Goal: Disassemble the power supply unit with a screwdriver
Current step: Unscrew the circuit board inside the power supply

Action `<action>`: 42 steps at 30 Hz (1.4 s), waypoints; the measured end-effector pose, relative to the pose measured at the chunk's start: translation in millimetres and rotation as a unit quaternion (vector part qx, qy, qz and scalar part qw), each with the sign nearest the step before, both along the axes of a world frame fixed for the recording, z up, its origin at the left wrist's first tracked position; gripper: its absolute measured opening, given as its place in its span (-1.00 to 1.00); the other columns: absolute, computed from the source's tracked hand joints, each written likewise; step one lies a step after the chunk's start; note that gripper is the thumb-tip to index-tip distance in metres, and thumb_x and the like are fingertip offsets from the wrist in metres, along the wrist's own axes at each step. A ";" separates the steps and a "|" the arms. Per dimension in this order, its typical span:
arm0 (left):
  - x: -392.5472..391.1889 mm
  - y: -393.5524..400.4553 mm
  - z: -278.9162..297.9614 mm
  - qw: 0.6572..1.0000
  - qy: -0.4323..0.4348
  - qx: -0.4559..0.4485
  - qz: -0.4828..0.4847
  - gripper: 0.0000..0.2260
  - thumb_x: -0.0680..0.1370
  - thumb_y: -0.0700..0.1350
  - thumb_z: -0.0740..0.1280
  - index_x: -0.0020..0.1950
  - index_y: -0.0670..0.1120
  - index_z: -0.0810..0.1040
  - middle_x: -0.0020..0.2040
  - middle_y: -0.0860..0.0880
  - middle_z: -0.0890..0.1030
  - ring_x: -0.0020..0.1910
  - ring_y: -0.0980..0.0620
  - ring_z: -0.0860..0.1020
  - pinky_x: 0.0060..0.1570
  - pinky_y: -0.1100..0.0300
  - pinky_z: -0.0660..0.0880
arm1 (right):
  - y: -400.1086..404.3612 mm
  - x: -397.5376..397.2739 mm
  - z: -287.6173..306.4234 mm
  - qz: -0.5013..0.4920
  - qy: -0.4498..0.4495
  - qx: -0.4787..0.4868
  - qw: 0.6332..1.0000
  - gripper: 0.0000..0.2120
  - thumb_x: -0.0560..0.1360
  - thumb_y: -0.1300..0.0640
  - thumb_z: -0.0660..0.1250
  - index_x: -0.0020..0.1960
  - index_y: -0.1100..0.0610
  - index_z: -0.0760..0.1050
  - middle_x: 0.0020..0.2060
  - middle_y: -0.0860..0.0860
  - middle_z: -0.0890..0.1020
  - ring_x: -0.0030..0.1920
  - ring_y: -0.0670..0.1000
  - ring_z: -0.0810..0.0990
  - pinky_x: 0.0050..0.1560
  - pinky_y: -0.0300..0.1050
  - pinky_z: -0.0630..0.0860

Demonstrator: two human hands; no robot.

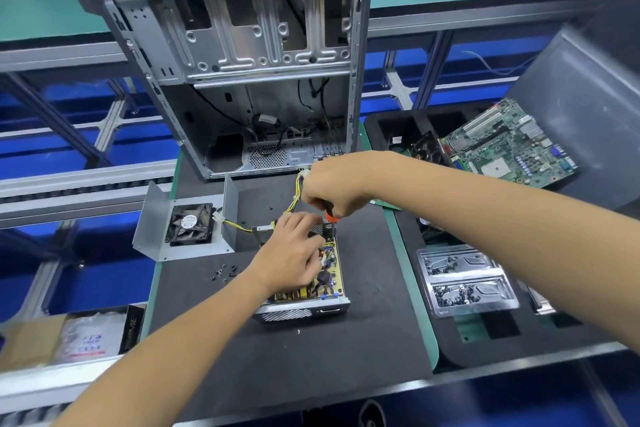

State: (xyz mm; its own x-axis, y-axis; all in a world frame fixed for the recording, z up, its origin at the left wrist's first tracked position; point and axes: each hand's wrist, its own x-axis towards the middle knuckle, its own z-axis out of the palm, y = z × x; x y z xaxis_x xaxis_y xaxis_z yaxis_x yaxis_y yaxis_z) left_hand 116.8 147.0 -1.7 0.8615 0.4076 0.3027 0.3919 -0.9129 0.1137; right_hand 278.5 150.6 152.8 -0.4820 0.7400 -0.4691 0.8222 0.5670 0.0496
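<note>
The opened power supply unit (311,302) lies on the black mat, its circuit board exposed. My left hand (291,253) rests on top of the board, fingers spread and bent over the components. My right hand (332,184) grips a screwdriver (329,215) with a black and orange handle, held upright with its tip down at the far end of the unit. The unit's removed metal cover with its fan (188,224) lies to the left, still joined by yellow and black wires (239,227). Several loose black screws (223,272) sit on the mat.
An empty computer case (242,62) stands upright behind the unit. To the right a black foam tray holds a green motherboard (509,146) and a clear plastic screw tray (464,279). A grey metal panel (581,107) leans at far right. Bagged items (86,336) lie at lower left.
</note>
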 end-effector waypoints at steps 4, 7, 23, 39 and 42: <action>-0.8 -0.2 -0.9 1.000 -0.010 0.009 -0.003 -0.89 0.40 -0.14 0.24 -0.25 -0.14 0.52 0.03 -0.18 0.50 0.02 -0.19 0.42 0.03 -0.02 0.34 | -3.1 -9.6 -3.8 -0.016 0.006 0.037 0.999 -0.86 0.44 0.18 0.34 -0.26 0.12 0.42 -0.28 0.04 0.51 -0.25 0.06 0.48 -0.30 -0.10 0.47; -0.5 -0.9 -0.8 1.000 -0.014 0.015 -0.004 -0.90 0.39 -0.14 0.25 -0.25 -0.13 0.53 0.00 -0.16 0.48 0.03 -0.16 0.38 0.03 -0.02 0.34 | -4.0 -13.5 -10.1 -0.085 0.012 0.059 0.995 -0.71 0.42 0.19 0.36 -0.36 0.16 0.28 -0.40 0.05 0.38 -0.40 0.05 0.41 -0.44 -0.13 0.37; -2.0 -0.9 1.9 1.000 -0.002 -0.010 0.000 -0.86 0.41 -0.13 0.23 -0.22 -0.15 0.55 0.08 -0.18 0.51 0.07 -0.16 0.41 0.10 0.00 0.30 | -6.7 7.5 3.3 0.008 -0.023 0.008 1.000 -0.79 0.42 0.25 0.32 -0.27 0.02 0.36 -0.39 -0.14 0.39 -0.27 -0.02 0.39 -0.41 -0.22 0.22; 0.5 -5.4 10.5 0.997 -0.016 -0.076 0.025 -0.81 0.43 -0.07 0.22 -0.23 -0.12 0.58 0.08 -0.10 0.51 0.04 -0.11 0.44 0.08 0.01 0.35 | -8.7 3.4 -0.3 -0.236 0.148 0.020 0.960 -0.88 0.39 0.18 0.29 -0.23 0.25 0.45 -0.35 0.13 0.52 -0.35 0.07 0.39 -0.41 -0.15 0.30; 7.3 -6.7 15.5 0.993 -0.049 -0.093 0.051 -0.78 0.49 -0.07 0.27 -0.29 -0.11 0.61 -0.01 -0.06 0.52 -0.08 -0.09 0.44 -0.06 0.01 0.40 | -11.2 -1.8 -4.7 -0.247 0.116 0.027 0.962 -0.83 0.44 0.14 0.24 -0.25 0.24 0.44 -0.44 0.08 0.53 -0.36 0.10 0.48 -0.45 -0.19 0.29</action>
State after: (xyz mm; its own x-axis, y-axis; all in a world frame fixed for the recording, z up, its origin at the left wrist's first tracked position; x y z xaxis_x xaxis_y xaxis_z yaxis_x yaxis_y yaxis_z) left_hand 124.1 140.2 13.8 0.7829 0.5479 0.2948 0.4601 -0.8287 0.3186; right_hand 276.7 139.4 148.1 -0.1523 0.9258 -0.3460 0.9830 0.1055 -0.1503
